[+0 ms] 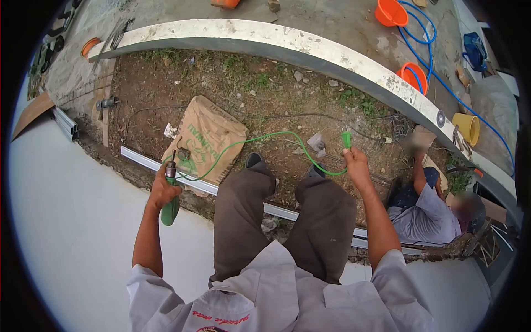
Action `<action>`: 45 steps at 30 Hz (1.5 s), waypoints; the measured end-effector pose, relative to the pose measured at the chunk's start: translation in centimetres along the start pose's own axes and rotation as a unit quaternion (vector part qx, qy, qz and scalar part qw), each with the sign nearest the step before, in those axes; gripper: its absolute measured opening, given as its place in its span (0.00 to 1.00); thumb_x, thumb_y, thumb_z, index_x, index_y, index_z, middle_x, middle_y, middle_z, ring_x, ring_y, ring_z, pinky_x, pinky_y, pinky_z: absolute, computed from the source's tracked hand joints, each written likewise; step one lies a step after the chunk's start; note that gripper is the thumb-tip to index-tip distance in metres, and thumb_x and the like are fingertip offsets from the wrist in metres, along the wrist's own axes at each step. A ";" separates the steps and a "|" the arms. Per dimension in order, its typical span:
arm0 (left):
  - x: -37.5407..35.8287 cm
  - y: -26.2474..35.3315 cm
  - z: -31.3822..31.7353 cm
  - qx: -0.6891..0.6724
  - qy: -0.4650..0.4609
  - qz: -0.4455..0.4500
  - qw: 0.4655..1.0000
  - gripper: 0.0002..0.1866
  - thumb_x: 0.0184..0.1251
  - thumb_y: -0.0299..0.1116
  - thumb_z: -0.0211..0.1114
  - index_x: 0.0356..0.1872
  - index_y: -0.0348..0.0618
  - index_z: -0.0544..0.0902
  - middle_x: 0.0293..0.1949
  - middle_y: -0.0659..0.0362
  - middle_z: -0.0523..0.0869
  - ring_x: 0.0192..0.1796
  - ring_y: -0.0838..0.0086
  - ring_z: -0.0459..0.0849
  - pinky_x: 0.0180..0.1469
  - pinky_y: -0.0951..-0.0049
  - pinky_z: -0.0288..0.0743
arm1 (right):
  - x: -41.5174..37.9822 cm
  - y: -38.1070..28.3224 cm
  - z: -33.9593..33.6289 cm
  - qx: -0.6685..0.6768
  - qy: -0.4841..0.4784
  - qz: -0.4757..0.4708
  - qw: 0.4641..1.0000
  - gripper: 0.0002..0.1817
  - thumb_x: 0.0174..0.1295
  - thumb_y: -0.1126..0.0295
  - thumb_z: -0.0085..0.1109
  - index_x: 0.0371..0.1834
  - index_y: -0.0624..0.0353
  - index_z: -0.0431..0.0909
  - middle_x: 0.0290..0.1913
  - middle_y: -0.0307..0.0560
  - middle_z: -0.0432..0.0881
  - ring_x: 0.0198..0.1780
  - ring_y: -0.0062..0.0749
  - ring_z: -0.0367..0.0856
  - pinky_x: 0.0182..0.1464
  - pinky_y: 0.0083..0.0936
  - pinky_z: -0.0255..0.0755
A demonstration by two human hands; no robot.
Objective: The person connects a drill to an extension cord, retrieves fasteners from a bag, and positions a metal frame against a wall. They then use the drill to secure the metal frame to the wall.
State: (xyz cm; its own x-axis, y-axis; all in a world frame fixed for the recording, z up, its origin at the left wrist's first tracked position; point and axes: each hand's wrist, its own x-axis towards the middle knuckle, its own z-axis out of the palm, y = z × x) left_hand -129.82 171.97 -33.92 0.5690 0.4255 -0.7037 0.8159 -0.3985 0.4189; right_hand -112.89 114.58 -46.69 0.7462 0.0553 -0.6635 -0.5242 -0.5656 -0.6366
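My left hand [162, 191] is wrapped round a green power drill [170, 209], whose dark chuck and bit stick up past my fingers. A green cord [255, 136] runs from the drill in a loose curve to my right side. There my right hand [355, 160] is closed on the cord just below its green plug [346, 138], and the plug's prongs point up. Between my hands, a brown paper sack [213, 130] with green print lies on the soil, partly beneath the cord. My fingertips hide part of the cord at the plug.
A person [428, 213] sits at the right. A long white beam [265, 34] arcs across the far side. Metal channels [149, 161] lie by my feet. Beyond the beam are orange buckets [391, 12], a blue hose [442, 83] and a yellow bucket [467, 128].
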 end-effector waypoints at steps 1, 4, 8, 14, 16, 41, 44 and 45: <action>2.6 -1.2 2.0 0.015 -0.009 -0.001 1.000 0.46 0.44 0.20 0.73 0.73 0.36 0.69 0.45 0.56 0.82 0.43 0.67 0.83 0.50 0.67 0.81 | 2.3 2.1 -0.3 0.009 -0.002 0.029 1.000 0.12 0.77 0.65 0.60 0.39 0.63 0.81 0.28 0.36 0.77 0.31 0.23 0.77 0.31 0.35 0.77; 12.1 -10.1 7.0 0.113 0.008 0.058 0.992 0.39 0.44 0.19 0.73 0.65 0.37 0.73 0.43 0.56 0.83 0.41 0.68 0.83 0.45 0.66 0.81 | 7.8 9.7 -0.9 -0.026 0.032 -0.032 0.999 0.09 0.76 0.67 0.63 0.40 0.62 0.83 0.27 0.36 0.75 0.29 0.21 0.76 0.25 0.31 0.76; 19.5 -13.5 14.6 0.146 0.037 0.003 0.989 0.30 0.44 0.23 0.74 0.52 0.36 0.73 0.36 0.54 0.81 0.35 0.63 0.81 0.41 0.61 0.80 | 13.7 20.3 -2.7 -0.006 0.067 0.088 0.994 0.11 0.70 0.66 0.69 0.40 0.65 0.83 0.27 0.46 0.75 0.30 0.33 0.75 0.36 0.38 0.74; 29.3 -23.4 21.9 0.179 0.096 -0.025 0.979 0.30 0.43 0.32 0.79 0.47 0.32 0.74 0.36 0.49 0.85 0.36 0.61 0.84 0.41 0.60 0.80 | 22.1 35.0 -2.8 -0.209 0.253 -0.049 0.943 0.10 0.67 0.68 0.69 0.43 0.64 0.83 0.33 0.59 0.84 0.35 0.57 0.83 0.41 0.47 0.75; 31.0 -24.9 23.4 0.164 0.125 -0.027 0.978 0.29 0.45 0.32 0.79 0.47 0.32 0.75 0.35 0.50 0.85 0.36 0.62 0.84 0.40 0.61 0.80 | 25.3 36.5 -2.1 -0.199 0.281 -0.059 0.937 0.10 0.66 0.69 0.69 0.44 0.64 0.83 0.37 0.65 0.85 0.40 0.66 0.83 0.45 0.51 0.74; 26.0 -4.0 25.3 -0.073 -0.127 0.198 0.969 0.11 0.75 0.36 0.70 0.37 0.38 0.84 0.30 0.63 0.86 0.31 0.85 0.80 0.34 0.78 0.75 | 21.0 7.5 1.6 -0.133 0.106 -0.264 0.950 0.19 0.69 0.58 0.67 0.44 0.68 0.84 0.29 0.59 0.84 0.31 0.45 0.84 0.40 0.47 0.74; 24.0 1.0 25.3 -0.073 -0.142 0.234 0.959 0.11 0.73 0.37 0.71 0.38 0.38 0.84 0.30 0.63 0.86 0.30 0.82 0.81 0.35 0.76 0.76 | 19.9 3.0 3.7 -0.147 0.081 -0.289 0.942 0.19 0.70 0.59 0.67 0.42 0.69 0.83 0.27 0.57 0.84 0.30 0.45 0.84 0.39 0.48 0.74; 24.3 1.7 24.8 -0.053 -0.152 0.258 0.953 0.11 0.73 0.37 0.71 0.38 0.38 0.84 0.31 0.63 0.87 0.31 0.80 0.82 0.37 0.77 0.77 | 19.6 2.0 3.9 -0.146 0.081 -0.294 0.941 0.18 0.69 0.60 0.66 0.43 0.69 0.84 0.29 0.60 0.85 0.33 0.50 0.86 0.41 0.50 0.76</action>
State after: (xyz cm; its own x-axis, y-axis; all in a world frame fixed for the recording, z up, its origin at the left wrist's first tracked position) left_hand -117.12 161.52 -64.55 0.8547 -0.0657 -0.5149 0.4502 -0.3999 0.7983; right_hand -100.91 117.76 -62.50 0.9373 0.3164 -0.1462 0.1166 -0.6799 -0.7240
